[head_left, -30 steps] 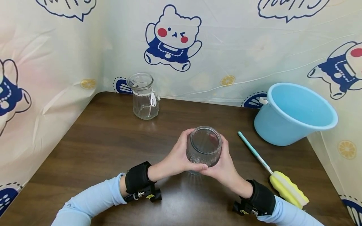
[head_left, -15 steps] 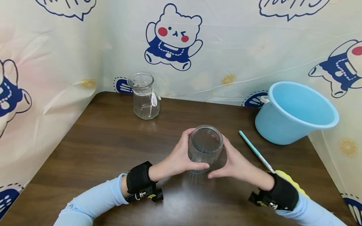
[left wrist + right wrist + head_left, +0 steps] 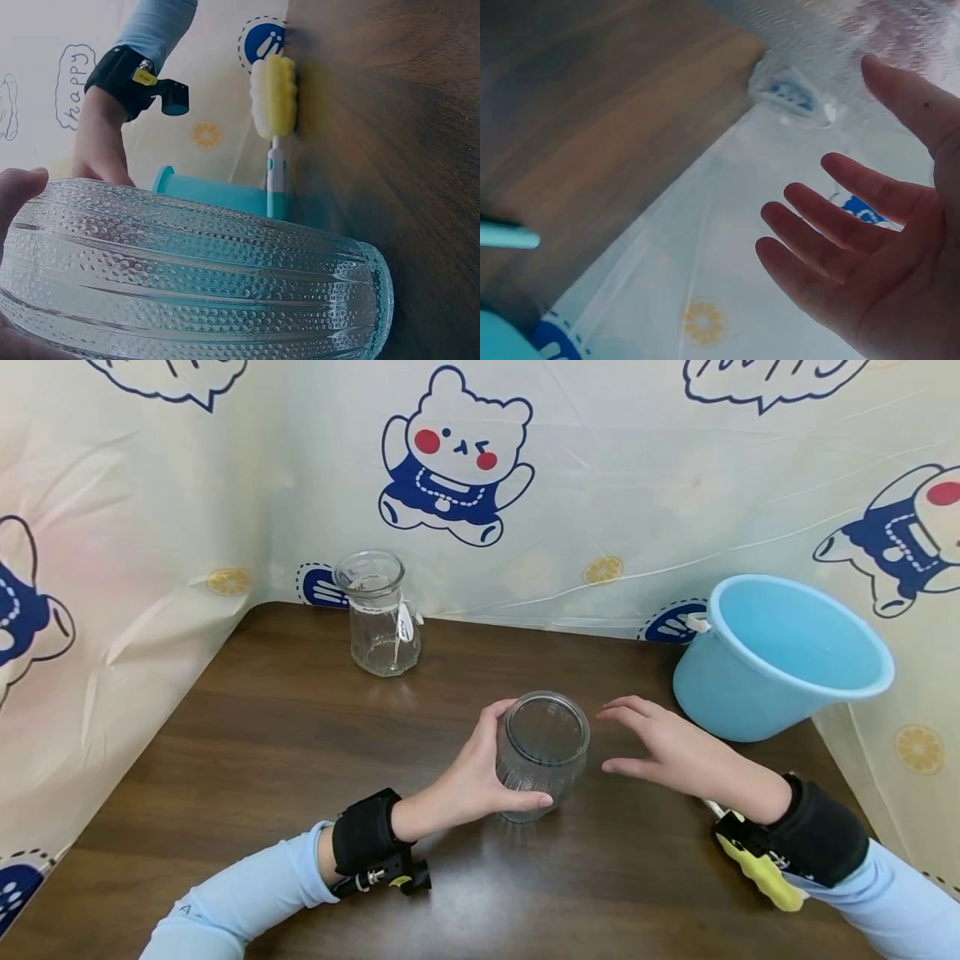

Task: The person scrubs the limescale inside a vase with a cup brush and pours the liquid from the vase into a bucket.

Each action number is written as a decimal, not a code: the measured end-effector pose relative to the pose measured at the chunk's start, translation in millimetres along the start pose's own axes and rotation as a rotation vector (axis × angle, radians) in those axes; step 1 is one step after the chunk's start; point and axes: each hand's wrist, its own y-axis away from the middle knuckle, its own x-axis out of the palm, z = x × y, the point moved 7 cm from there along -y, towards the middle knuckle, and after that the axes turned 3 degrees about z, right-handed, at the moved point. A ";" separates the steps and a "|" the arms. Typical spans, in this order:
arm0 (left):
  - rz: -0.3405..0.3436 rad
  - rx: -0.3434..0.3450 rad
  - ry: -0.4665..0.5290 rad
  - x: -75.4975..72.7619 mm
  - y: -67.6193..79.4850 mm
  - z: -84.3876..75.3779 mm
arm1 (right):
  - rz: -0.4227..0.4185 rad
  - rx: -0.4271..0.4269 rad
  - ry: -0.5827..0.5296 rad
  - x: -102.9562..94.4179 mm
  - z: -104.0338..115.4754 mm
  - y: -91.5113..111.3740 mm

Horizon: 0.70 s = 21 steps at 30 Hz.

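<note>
A ribbed clear glass jar [image 3: 543,747] stands near the middle of the table, and my left hand [image 3: 476,772] grips its left side, thumb across the front. Its dimpled wall fills the lower part of the left wrist view. My right hand [image 3: 667,747] is in the air to the right of the jar, apart from it, with fingers spread and nothing in them. In the right wrist view the palm [image 3: 900,277] shows bare. Below the right wrist lies a bottle brush with a yellow and white sponge head [image 3: 761,868]; my arm hides most of its handle in the head view.
A second clear glass jar [image 3: 385,643] with a white tag stands at the back left. The light blue bucket [image 3: 720,693] is at the back right. A printed curtain [image 3: 600,485] hangs behind the dark wooden table [image 3: 300,735].
My right hand has let go of the jar and moved right, over the brush handle. The left hand keeps its grip, and the jar stays in place.
</note>
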 end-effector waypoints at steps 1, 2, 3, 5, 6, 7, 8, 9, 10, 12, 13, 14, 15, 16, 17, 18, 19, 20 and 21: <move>0.000 0.002 0.001 0.0 0.1 0.2 | 0.004 0.000 0.007 1.0 -1.7 -0.5; 0.001 0.003 0.002 0.1 0.3 0.3 | 0.009 0.001 0.009 2.3 -3.7 -0.9; 0.002 0.004 0.004 0.1 0.5 0.3 | 0.014 0.003 0.009 3.8 -5.6 -1.3; 0.004 0.002 0.011 0.2 0.8 0.4 | 0.025 0.009 0.007 7.2 -10.0 -1.8; 0.004 0.002 0.013 0.3 1.0 0.4 | 0.030 0.012 0.010 9.0 -12.3 -2.0; 0.004 0.001 0.015 0.3 1.1 0.4 | 0.034 0.020 0.016 10.9 -15.3 -2.2; 0.003 0.002 0.016 0.2 1.2 0.4 | 0.040 0.031 0.022 12.9 -18.7 -2.6; 0.002 0.003 0.019 0.3 1.2 0.5 | 0.048 0.044 0.028 15.1 -22.4 -2.9; 0.002 0.003 0.020 0.4 1.3 0.7 | 0.057 0.059 0.031 17.6 -26.3 -3.3; 0.002 0.003 0.020 0.4 1.4 1.2 | 0.082 0.088 0.036 22.8 -34.5 -3.9; 0.002 0.001 0.021 0.4 1.5 1.5 | 0.095 0.102 0.040 25.4 -38.6 -4.2; 0.002 -0.001 0.021 0.4 1.5 1.7 | 0.106 0.112 0.043 27.8 -42.4 -4.5; 0.002 -0.001 0.022 0.2 1.4 1.8 | 0.115 0.117 0.047 29.7 -45.8 -4.9; 0.002 -0.004 0.024 0.3 1.4 1.7 | 0.118 0.122 0.055 31.4 -49.4 -4.7; 0.001 -0.005 0.025 0.3 1.3 1.7 | 0.116 0.123 0.072 32.4 -52.8 -4.6; -0.001 -0.004 0.026 0.2 1.2 1.3 | 0.109 0.126 0.094 32.7 -55.9 -4.5; -0.001 -0.003 0.028 0.2 1.1 1.2 | 0.099 0.127 0.119 33.2 -59.7 -4.5; -0.001 -0.002 0.028 0.2 1.2 1.1 | 0.085 0.129 0.146 33.5 -63.7 -4.4; -0.001 -0.002 0.027 0.1 1.3 1.0 | 0.071 0.134 0.169 34.0 -67.9 -4.2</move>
